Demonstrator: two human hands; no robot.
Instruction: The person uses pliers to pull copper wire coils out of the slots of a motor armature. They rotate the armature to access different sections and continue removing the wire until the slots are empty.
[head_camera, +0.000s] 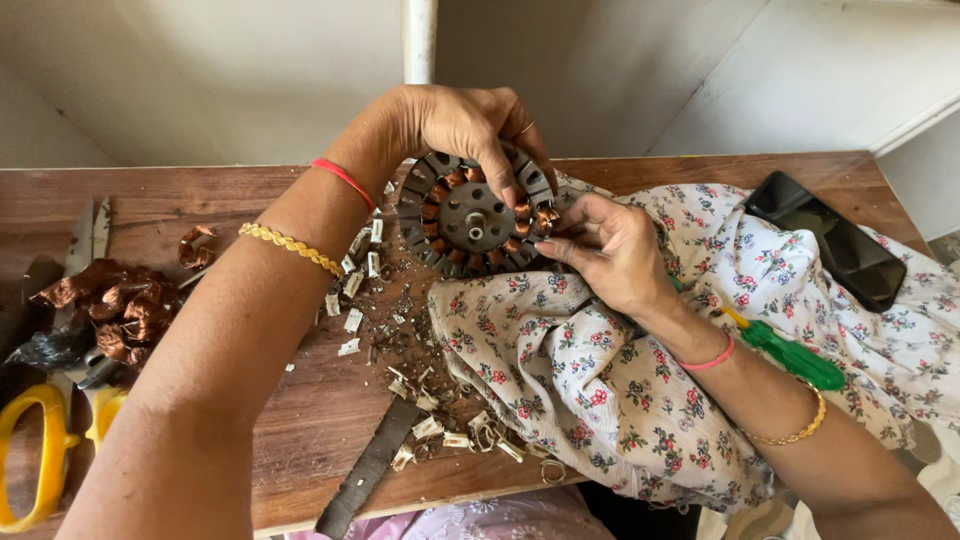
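A round grey motor stator (470, 215) with copper windings in its slots stands tilted on the wooden table (200, 200). My left hand (465, 125) reaches over its top and grips its rim, fingers down on the windings. My right hand (610, 250) pinches at the winding on the stator's right edge, resting on a flowered cloth (560, 370). A green-handled screwdriver (790, 355) lies under my right wrist.
A heap of pulled copper wire (120, 310) lies at the left, with yellow-handled scissors (45, 450) and metal blades (90, 235) near it. White insulation scraps (400, 340) litter the middle. A dark flat strip (370, 465) and a black phone (840, 240) lie nearby.
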